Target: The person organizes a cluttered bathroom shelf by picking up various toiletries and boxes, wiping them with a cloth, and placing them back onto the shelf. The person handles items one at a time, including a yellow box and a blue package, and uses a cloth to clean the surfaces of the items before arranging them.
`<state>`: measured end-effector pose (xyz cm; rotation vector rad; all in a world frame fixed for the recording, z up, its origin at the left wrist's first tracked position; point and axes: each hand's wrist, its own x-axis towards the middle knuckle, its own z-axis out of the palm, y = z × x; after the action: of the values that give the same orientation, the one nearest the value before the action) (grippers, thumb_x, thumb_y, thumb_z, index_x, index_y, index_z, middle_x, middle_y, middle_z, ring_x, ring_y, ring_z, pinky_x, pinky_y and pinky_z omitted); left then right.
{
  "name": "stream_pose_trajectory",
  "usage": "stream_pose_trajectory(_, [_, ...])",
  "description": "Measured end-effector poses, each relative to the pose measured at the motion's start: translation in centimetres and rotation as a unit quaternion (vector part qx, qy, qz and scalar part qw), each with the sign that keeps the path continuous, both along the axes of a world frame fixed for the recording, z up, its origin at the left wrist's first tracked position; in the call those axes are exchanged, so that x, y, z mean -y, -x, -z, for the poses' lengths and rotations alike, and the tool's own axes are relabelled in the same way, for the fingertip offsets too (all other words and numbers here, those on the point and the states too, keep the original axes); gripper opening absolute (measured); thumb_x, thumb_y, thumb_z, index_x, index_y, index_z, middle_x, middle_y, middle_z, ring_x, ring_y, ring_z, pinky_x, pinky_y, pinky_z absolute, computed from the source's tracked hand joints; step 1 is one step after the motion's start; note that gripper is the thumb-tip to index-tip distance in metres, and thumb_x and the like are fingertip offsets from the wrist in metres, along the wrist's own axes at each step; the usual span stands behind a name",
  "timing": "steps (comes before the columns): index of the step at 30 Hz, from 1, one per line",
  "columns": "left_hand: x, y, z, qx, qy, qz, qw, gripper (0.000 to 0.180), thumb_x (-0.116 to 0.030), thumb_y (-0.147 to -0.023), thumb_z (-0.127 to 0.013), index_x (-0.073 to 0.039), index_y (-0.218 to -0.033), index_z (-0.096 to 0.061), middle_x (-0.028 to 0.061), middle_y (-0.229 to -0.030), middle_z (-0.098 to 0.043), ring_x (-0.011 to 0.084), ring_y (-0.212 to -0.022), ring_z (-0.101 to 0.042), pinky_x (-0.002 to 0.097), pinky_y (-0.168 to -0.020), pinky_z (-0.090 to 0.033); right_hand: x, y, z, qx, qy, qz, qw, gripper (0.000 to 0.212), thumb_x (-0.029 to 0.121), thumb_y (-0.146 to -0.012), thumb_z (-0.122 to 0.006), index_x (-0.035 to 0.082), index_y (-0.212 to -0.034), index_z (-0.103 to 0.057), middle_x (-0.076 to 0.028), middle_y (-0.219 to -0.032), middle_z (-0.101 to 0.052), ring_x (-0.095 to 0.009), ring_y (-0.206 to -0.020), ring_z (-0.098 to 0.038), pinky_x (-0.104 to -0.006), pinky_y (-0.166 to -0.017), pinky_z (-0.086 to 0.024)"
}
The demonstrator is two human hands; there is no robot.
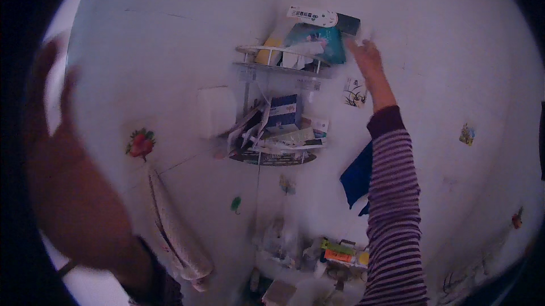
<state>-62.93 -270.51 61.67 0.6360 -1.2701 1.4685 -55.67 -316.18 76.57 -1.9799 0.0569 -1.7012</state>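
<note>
My right hand (368, 59) is raised to the upper corner shelf (284, 68), in a striped purple sleeve. Its thumb and fingers close around a small, pale, blurred thing (363, 34) that I cannot make out. Just left of the fingertips, a long white box with a dark end (318, 17) lies tilted over a teal soft pack (318, 39). A yellow item (268, 50) stands beside that pack. Close on the left side, my left hand (79, 187) looms large and blurred, fingers apart, holding nothing visible.
A lower corner shelf (272, 158) holds a blue box (284, 112) and several leaflets and packets. A pale towel (176, 226) hangs at left, a blue cloth (356, 178) behind my right forearm. Below stand bottles and an orange-and-green package (339, 255). Stickers dot the white walls.
</note>
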Motion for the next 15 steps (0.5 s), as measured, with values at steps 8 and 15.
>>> stream_pose_trajectory(8, [16.4, -12.4, -9.9, -0.189, -0.162, -0.146, 0.958, 0.056, -0.029, -0.085, -0.065, 0.0, -0.128, -0.046, 0.0195, -0.124, -0.055, 0.0292, -0.119, -0.051, 0.0376, -0.098, -0.041, 5.3, -9.0, -2.3, 0.092, -0.135, -0.152, 0.975, 0.091, 0.045, -0.07, -0.077, -0.011, -0.131, -0.037, -0.024, -0.126, -0.051, -0.029, -0.117, -0.05, -0.0352, -0.097, -0.04])
stream_pose_trajectory(15, [25.8, -21.7, -11.9, -0.234, -0.233, -0.247, 0.911, 0.066, -0.036, -0.082, -0.067, -0.002, -0.133, -0.042, 0.0224, -0.131, -0.049, 0.0341, -0.123, -0.047, 0.0397, -0.102, -0.038, 5.1, -9.5, -3.7, 0.157, -0.187, -0.276, 0.93, 0.054, 0.035, -0.075, -0.075, -0.005, -0.108, -0.063, -0.013, -0.11, -0.06, -0.022, -0.1, -0.055, -0.0336, -0.087, -0.043])
